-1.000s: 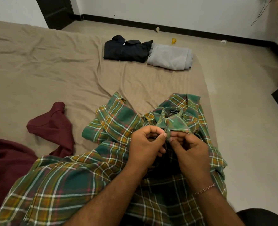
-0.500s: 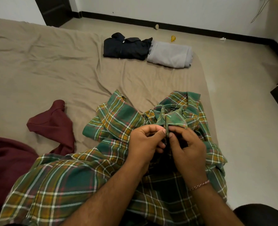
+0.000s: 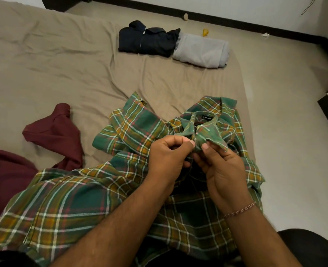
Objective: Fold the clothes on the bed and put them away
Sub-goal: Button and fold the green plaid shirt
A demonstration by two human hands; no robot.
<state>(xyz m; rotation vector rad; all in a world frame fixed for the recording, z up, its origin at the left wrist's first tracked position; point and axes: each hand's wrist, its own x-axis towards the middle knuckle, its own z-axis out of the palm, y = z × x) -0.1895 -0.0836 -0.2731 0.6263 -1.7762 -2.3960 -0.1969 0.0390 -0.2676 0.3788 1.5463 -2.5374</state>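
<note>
Both hands meet at the collar of the plaid shirt (image 3: 120,189) – left hand (image 3: 169,158) and right hand (image 3: 223,170) each pinching the neck opening – while the shirt's length runs back toward the person across the bed (image 3: 53,64).

— What sort of place is this?
— A bedroom in a home. A low bed (image 3: 43,60) with a creased tan sheet fills the left and middle of the frame.
— What else shows it?
— Folded clothes (image 3: 172,45) at the bed's far edge, a plain tiled floor (image 3: 294,132) at right, white walls with a dark skirting board (image 3: 236,21) along the top.
</note>
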